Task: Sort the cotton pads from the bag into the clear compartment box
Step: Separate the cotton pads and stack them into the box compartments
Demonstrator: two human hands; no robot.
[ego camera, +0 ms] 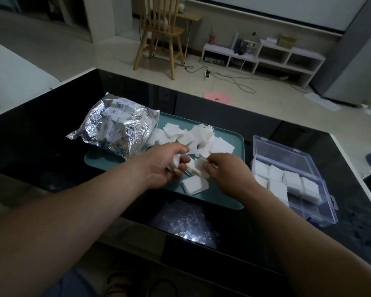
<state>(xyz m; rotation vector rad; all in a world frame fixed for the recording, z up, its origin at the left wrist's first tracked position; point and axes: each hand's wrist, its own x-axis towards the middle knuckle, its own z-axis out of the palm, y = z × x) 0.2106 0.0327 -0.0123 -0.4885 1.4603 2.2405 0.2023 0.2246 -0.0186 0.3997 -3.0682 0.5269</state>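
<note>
A crinkled silver bag (116,129) lies on the left end of a teal tray (229,200). White square cotton pads (201,138) are heaped loose on the tray, and a small neat stack (194,184) sits near its front. My left hand (163,166) is curled around a few pads over the tray's middle. Just to its right, my right hand (227,170) pinches pads at the fingertips. The clear compartment box (321,215) stands open to the right of the tray, with several compartments holding white pads (287,179).
Everything rests on a glossy black table (51,151). A crumpled clear plastic sheet (184,219) lies near the table's front edge. On the floor beyond are a wooden chair (159,33), a low white shelf (263,56), cables and a pink stool (216,98).
</note>
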